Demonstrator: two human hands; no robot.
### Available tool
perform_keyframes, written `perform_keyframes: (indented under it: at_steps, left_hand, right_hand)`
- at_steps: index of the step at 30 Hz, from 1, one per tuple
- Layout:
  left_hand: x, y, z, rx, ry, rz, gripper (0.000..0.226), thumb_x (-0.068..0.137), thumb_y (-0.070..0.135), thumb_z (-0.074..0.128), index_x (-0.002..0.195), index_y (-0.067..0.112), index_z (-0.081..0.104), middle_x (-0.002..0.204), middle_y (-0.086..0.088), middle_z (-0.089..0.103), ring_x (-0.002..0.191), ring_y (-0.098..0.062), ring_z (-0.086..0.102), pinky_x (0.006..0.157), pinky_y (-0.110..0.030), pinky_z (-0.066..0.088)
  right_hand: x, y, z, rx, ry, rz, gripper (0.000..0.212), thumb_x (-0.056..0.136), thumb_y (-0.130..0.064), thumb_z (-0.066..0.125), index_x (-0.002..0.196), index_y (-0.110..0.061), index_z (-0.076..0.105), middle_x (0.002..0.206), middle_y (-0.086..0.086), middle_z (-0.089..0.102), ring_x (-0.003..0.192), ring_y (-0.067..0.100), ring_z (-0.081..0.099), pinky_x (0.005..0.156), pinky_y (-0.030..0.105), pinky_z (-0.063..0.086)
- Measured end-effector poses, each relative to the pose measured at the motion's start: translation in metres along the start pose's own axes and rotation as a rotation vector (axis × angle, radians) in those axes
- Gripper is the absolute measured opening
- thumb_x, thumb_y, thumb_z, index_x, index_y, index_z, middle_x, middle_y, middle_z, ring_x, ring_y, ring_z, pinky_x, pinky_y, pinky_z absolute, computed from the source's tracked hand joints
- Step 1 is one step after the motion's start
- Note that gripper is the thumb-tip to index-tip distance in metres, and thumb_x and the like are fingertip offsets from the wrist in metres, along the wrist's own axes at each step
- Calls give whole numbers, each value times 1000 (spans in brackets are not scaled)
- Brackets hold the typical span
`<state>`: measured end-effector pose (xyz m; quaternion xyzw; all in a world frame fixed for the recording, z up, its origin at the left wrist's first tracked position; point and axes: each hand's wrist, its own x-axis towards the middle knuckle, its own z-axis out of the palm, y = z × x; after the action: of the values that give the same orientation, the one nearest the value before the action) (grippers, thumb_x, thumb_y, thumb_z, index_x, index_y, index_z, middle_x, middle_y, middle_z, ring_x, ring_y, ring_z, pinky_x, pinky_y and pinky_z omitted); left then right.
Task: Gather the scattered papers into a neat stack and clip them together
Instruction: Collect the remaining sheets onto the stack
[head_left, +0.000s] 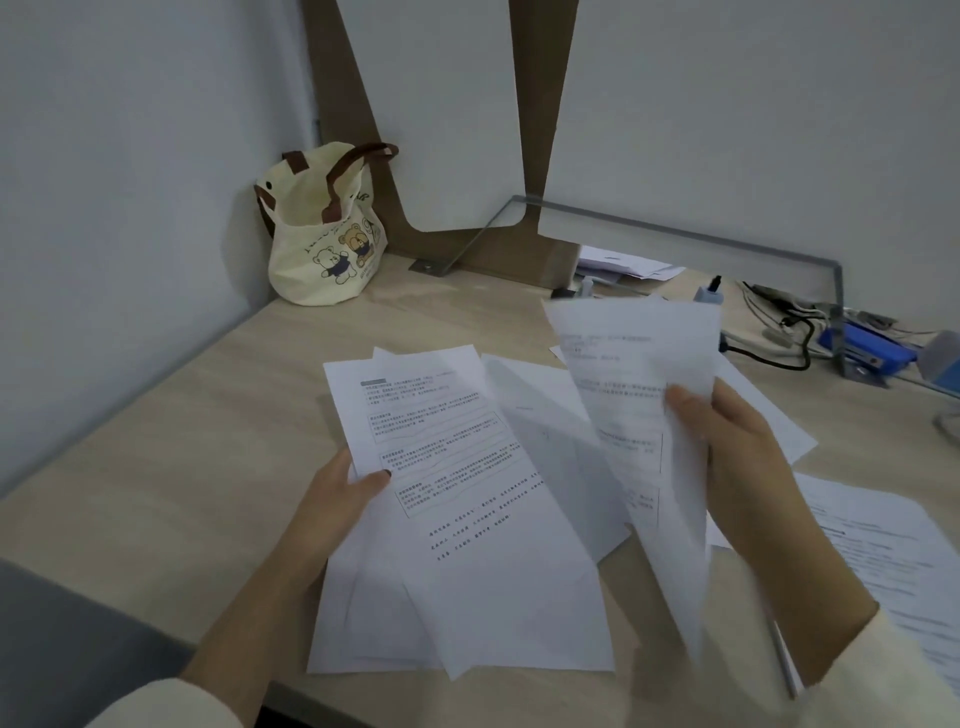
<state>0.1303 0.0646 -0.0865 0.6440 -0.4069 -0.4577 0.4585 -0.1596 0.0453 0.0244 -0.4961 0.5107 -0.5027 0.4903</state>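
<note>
My left hand (340, 496) grips the left edge of a loose bunch of printed papers (452, 499), thumb on top of the front sheet, above the wooden desk (197, 415). My right hand (737, 462) holds a single printed sheet (639, 384) raised and tilted, thumb pressed on its face; the sheet is blurred. Another blank-looking sheet (540, 415) lies between the two. More printed papers (893, 561) lie on the desk at the right, partly behind my right arm. No clip shows clearly.
A cream tote bag (324, 234) with bear pictures stands in the back left corner. A glass rail (675, 223) runs along the back. Cables and a blue device (862, 351) sit at the back right, with envelopes (623, 262) behind the raised sheet.
</note>
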Motion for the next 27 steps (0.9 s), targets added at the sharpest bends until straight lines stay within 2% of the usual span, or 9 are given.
perform_keyframes:
  at_steps: [5,8,10,14,17,20,23,25,27]
  left_hand:
    - [-1,3,1,13,-13,-15,34,91,10,54,124,18,56,115,0,63,106,-22,60,92,-35,46]
    - [-2,3,0,15,-19,-18,30,91,13,55,119,20,58,116,3,63,105,-19,61,92,-35,47]
    - [-4,2,1,47,-35,-2,26,93,18,52,118,21,58,116,1,65,105,-19,62,91,-38,51]
    - [-6,3,0,-27,-103,-32,28,92,16,54,119,23,58,115,-1,68,100,-19,67,83,-34,55]
    - [-4,2,-3,-112,-176,-64,36,92,11,54,125,27,56,123,3,65,110,-19,63,99,-46,47]
    - [-2,1,-4,-137,-200,-82,40,93,8,50,129,25,53,127,6,62,115,-17,60,103,-45,44]
    - [-2,1,1,-148,-209,-98,36,94,10,50,128,23,54,125,4,63,114,-19,60,103,-45,44]
    - [-2,0,5,-125,-212,-91,32,93,16,53,123,24,56,120,6,65,110,-16,62,98,-40,48]
    - [-5,0,9,-58,-231,-61,29,91,16,56,119,25,55,111,11,66,103,-9,64,89,-29,52]
  right_hand:
    - [16,-28,2,510,-198,57,36,94,-19,40,127,-16,55,108,0,70,89,14,71,68,29,59]
    - [27,-27,-1,606,-194,130,44,90,-22,45,133,-14,50,124,3,64,97,15,70,69,28,58]
    - [35,-18,-2,526,-170,171,43,91,-22,45,133,-14,50,127,4,63,97,16,70,70,29,59]
    - [44,13,1,206,-14,270,31,94,-19,47,124,-13,54,111,3,67,90,20,68,69,36,56]
    - [45,37,5,-31,14,280,27,94,-17,49,119,-10,57,106,8,67,92,27,64,76,40,52]
    - [44,57,14,-250,27,297,20,94,-17,48,108,-8,60,113,17,65,99,34,62,94,50,48]
    - [44,69,30,-355,27,266,18,95,-17,45,98,-8,60,110,16,64,90,27,61,91,44,48]
    - [44,73,42,-381,13,237,29,96,-20,44,100,4,59,105,22,64,87,33,61,91,47,47]
    - [43,74,53,-413,-23,200,36,95,-23,44,104,10,54,106,27,62,97,43,58,95,53,46]
